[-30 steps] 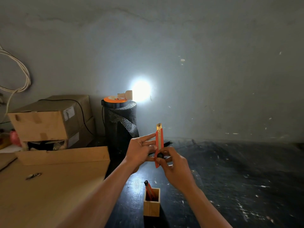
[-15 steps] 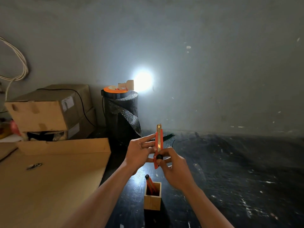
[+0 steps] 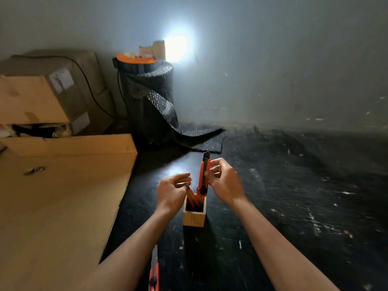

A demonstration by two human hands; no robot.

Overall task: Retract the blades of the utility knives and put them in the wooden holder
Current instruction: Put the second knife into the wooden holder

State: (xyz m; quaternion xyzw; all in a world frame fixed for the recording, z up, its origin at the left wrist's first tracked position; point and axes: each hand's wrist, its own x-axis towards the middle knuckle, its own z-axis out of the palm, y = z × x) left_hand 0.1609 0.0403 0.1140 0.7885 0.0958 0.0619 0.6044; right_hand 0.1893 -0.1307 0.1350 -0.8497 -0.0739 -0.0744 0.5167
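My right hand [image 3: 224,181] pinches an orange utility knife [image 3: 203,175] upright, its lower end at the far rim of the wooden holder [image 3: 193,217]. No blade shows past its dark tip. The square holder stands on the black table and has other orange knives [image 3: 193,199] leaning inside. My left hand [image 3: 173,189] hovers just left of the holder, fingers loosely curled, holding nothing. Another orange knife [image 3: 154,269] lies near the front edge with its blade extended.
A large cardboard sheet [image 3: 58,196] covers the table's left side. Stacked cardboard boxes [image 3: 42,95] and a black bubble-wrap roll [image 3: 151,106] with an orange reel [image 3: 136,57] on top stand at the back by the wall. A bright lamp [image 3: 176,48] glares there.
The knife has come down from chest height to the holder's mouth. My left hand has let go of it; only the right holds it. The view has tilted downward.
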